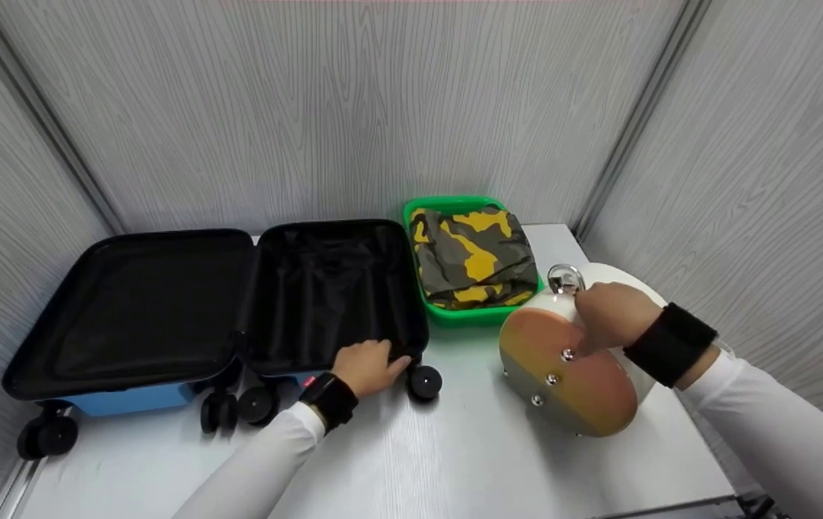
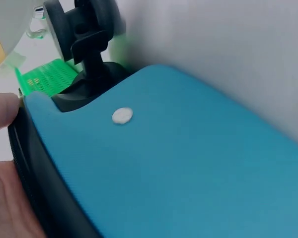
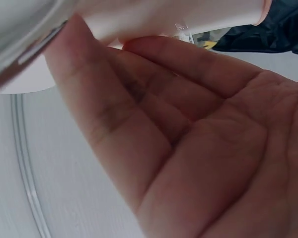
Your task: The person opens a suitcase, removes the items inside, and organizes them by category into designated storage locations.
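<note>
An open blue suitcase [image 1: 339, 295] with black lining lies on the table, its two halves side by side. At the near right corner of its right half, my left hand [image 1: 366, 367] grips the rim, fingers hooked over it. The left wrist view shows the thumb [image 2: 4, 110] against the black edge beside the blue shell [image 2: 179, 148]. To the right, my right hand [image 1: 617, 313] holds a white handbag [image 1: 577, 378], tilted so its orange, yellow and grey studded base faces me. In the right wrist view bent fingers [image 3: 154, 89] lie beside the white bag; their exact contact is unclear.
Behind the bag, a green basket [image 1: 465, 317] holds a folded grey, black and yellow camouflage cloth [image 1: 480, 252], close against the suitcase's right side. Black wheels [image 1: 424, 383] stick out toward the near side. Panel walls [image 1: 339, 108] enclose the white table [image 1: 411, 461] at the back and sides.
</note>
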`<state>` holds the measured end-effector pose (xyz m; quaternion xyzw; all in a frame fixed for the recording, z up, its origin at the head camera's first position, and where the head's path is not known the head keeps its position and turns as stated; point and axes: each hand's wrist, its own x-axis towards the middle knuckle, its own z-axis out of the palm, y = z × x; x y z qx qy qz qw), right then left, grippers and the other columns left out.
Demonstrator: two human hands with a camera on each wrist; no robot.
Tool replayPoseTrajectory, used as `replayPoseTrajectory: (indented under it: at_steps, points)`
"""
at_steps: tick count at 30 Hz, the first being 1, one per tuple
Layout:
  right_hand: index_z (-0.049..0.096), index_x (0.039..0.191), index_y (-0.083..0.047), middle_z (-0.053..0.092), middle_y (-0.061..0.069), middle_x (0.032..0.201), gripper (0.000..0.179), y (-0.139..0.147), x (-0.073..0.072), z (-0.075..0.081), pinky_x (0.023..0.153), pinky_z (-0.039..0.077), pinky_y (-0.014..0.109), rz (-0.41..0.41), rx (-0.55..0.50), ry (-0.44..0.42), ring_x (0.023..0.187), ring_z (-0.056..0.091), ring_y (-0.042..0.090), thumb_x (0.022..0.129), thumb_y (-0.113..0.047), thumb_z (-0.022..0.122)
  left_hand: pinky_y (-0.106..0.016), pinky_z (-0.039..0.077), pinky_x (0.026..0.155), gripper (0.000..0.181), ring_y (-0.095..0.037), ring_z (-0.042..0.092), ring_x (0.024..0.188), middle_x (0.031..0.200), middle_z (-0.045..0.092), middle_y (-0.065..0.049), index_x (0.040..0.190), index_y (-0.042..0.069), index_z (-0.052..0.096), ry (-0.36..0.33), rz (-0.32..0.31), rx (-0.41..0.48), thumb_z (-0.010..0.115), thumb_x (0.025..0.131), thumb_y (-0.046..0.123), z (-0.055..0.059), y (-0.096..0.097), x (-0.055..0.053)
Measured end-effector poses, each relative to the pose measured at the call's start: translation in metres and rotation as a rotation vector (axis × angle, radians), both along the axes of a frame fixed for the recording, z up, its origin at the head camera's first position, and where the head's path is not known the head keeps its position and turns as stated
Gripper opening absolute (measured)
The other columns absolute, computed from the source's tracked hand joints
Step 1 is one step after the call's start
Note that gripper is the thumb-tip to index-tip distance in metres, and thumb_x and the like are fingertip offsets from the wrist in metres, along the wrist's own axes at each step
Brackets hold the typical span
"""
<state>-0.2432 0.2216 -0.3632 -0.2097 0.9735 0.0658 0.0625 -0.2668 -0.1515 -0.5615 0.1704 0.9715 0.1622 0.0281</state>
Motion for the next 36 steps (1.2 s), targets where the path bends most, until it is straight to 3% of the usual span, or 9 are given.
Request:
replayPoseTrajectory:
  at_steps: [9, 15, 21, 25, 28, 32, 34, 36]
  points:
    - [0.065, 0.074, -0.002, 0.068, 0.016, 0.072, 0.037, 0.037, -0.018, -0.004, 0.067, 0.056, 0.057, -0.054, -0.014, 0.034, 0.064, 0.062, 0.032, 0.064, -0.021, 0.095, -0.057, 0.060, 0.084, 0.060, -0.043, 0.076, 0.101, 0.113, 0.078, -0.023, 0.122, 0.002, 0.073, 0.015, 0.037, -0.040, 0.054, 0.109, 0.057, -0.003, 0.003, 0.002]
    - [0.063, 0.081, 0.003, 0.068, 0.025, 0.081, 0.041, 0.073, -0.037, -0.016, 0.071, 0.056, 0.065, -0.085, -0.056, 0.132, 0.073, 0.065, 0.048, 0.062, -0.015, 0.095, -0.057, 0.060, 0.085, 0.063, -0.044, 0.076, 0.103, 0.114, 0.078, -0.023, 0.124, 0.002, 0.073, 0.009, 0.055, -0.057, 0.052, 0.109, 0.059, -0.003, 0.005, 0.003]
    - [0.064, 0.100, 0.008, 0.064, 0.032, 0.088, 0.022, 0.104, -0.057, -0.028, 0.070, 0.054, 0.068, -0.092, -0.088, 0.231, 0.078, 0.064, 0.057, 0.085, -0.003, 0.076, -0.057, 0.060, 0.083, 0.060, -0.044, 0.076, 0.100, 0.111, 0.078, -0.023, 0.122, 0.003, 0.074, 0.045, 0.048, -0.053, 0.054, 0.109, 0.057, -0.006, 0.004, 0.002]
    - [0.063, 0.105, 0.007, 0.064, 0.033, 0.091, 0.017, 0.113, -0.067, -0.032, 0.076, 0.052, 0.069, -0.114, -0.078, 0.231, 0.085, 0.065, 0.058, 0.090, 0.000, 0.068, -0.057, 0.060, 0.086, 0.061, -0.044, 0.076, 0.103, 0.111, 0.078, -0.023, 0.122, 0.003, 0.074, 0.042, 0.044, -0.057, 0.052, 0.109, 0.058, -0.007, 0.004, 0.002]
    - [0.061, 0.118, 0.010, 0.065, 0.038, 0.107, 0.033, 0.111, -0.071, -0.030, 0.085, 0.050, 0.074, -0.191, -0.079, 0.147, 0.101, 0.061, 0.066, 0.092, -0.010, 0.066, -0.058, 0.059, 0.086, 0.061, -0.044, 0.076, 0.103, 0.110, 0.078, -0.023, 0.120, 0.003, 0.074, 0.043, 0.045, -0.056, 0.051, 0.109, 0.059, -0.008, 0.004, 0.002]
    - [0.048, 0.144, 0.014, 0.056, 0.046, 0.131, 0.078, 0.104, -0.075, -0.023, 0.095, 0.046, 0.082, -0.328, -0.100, 0.003, 0.119, 0.049, 0.077, 0.097, -0.044, 0.069, -0.057, 0.060, 0.084, 0.061, -0.043, 0.076, 0.100, 0.108, 0.078, -0.023, 0.118, 0.003, 0.074, 0.057, 0.047, -0.057, 0.051, 0.109, 0.059, -0.010, 0.005, 0.002]
    - [0.042, 0.151, 0.015, 0.053, 0.048, 0.136, 0.095, 0.100, -0.076, -0.021, 0.098, 0.044, 0.084, -0.372, -0.115, -0.025, 0.123, 0.045, 0.078, 0.098, -0.060, 0.066, -0.056, 0.060, 0.083, 0.061, -0.042, 0.076, 0.098, 0.106, 0.078, -0.022, 0.117, 0.003, 0.074, 0.068, 0.049, -0.062, 0.051, 0.109, 0.059, -0.011, 0.006, 0.002]
    - [0.044, 0.151, 0.015, 0.054, 0.048, 0.136, 0.099, 0.098, -0.078, -0.022, 0.101, 0.042, 0.084, -0.403, -0.141, -0.014, 0.125, 0.047, 0.076, 0.099, -0.067, 0.063, -0.056, 0.060, 0.082, 0.061, -0.042, 0.076, 0.097, 0.105, 0.078, -0.021, 0.115, 0.003, 0.074, 0.078, 0.050, -0.068, 0.052, 0.109, 0.059, -0.012, 0.006, 0.002]
